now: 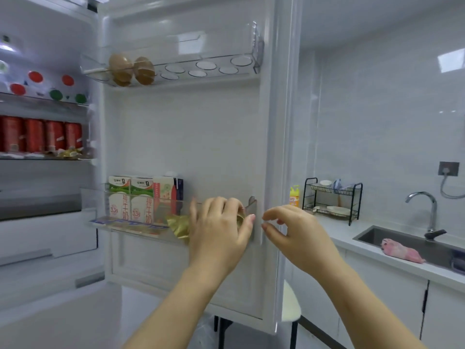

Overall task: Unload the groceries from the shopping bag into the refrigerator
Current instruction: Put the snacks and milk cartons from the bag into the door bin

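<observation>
Left hand [219,227] had fingers curled round a gold foil packet [179,226], gripping it at the right end of the lower door shelf [120,229] on the open refrigerator door [191,137]. The packet's long axis ran roughly sideways along the shelf, crinkled end pointing left. I couldn't tell about the other end, as the hand covered it. Milk cartons [130,200] stood upright just left of the packet, filling that side. Right hand [294,233] hovered by the door edge, fingers loosely curled, holding nothing I could see. Two eggs [130,70] sat in the upper egg tray [201,69]. Red cans [40,133] stood on an inner shelf. A pink cloth [401,253] lay in the sink [367,235], far right.
</observation>
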Available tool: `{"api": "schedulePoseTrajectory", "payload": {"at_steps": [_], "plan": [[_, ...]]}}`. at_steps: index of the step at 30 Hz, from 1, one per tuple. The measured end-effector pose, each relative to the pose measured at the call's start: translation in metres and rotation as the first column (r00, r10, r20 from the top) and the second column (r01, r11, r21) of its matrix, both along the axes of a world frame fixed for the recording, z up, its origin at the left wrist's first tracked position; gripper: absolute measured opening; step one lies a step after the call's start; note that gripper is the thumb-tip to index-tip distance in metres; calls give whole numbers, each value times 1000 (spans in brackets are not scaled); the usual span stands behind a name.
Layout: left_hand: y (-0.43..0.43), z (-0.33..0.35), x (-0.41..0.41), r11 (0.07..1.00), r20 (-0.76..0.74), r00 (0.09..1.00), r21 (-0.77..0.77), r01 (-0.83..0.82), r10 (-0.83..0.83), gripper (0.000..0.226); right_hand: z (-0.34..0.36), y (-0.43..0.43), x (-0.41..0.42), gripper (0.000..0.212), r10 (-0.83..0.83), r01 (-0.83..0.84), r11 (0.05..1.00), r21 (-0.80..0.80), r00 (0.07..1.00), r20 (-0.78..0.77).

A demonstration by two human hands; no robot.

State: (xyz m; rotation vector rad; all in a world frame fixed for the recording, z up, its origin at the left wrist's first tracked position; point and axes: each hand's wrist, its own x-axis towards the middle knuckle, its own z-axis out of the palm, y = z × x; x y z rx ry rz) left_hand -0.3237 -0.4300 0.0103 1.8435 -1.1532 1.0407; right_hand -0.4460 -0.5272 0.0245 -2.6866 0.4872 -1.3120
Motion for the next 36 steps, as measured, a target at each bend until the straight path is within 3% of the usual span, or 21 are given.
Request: {"api": "schedulePoseTrajectory", "payload": {"at_steps": [7, 12, 17, 22, 27, 31, 36], "plan": [[18, -7, -2, 992, -23, 1000, -129, -14, 11, 24, -10, -7, 8, 6, 65, -60, 997, -39, 986, 154], [49, -9, 0, 986, -1, 1000, -169, 13, -14, 23, -18, -4, 17, 25, 57, -47, 998, -44, 960, 274], [74, -8, 3, 984, -15, 999, -173, 40, -43, 20, -20, 8, 28, 31, 223, -211, 975, -75, 908, 355], [89, -4, -1, 975, -23, 997, -210, 70, -77, 14, -21, 23, 29, 40, 272, -299, 954, -23, 832, 484], [107, -3, 0, 977, -68, 994, -202, 69, -84, 12, -18, 38, 27, 73, 302, -372, 927, 45, 812, 499], [124, -3, -1, 974, -110, 990, -220, 60, -86, 11, -21, 54, 28, 71, 288, -363, 930, 65, 825, 487], [148, -6, 0, 957, -131, 990, -290, 16, -56, 30, -23, 81, 27, 69, 332, -402, 914, 43, 806, 490]]}}
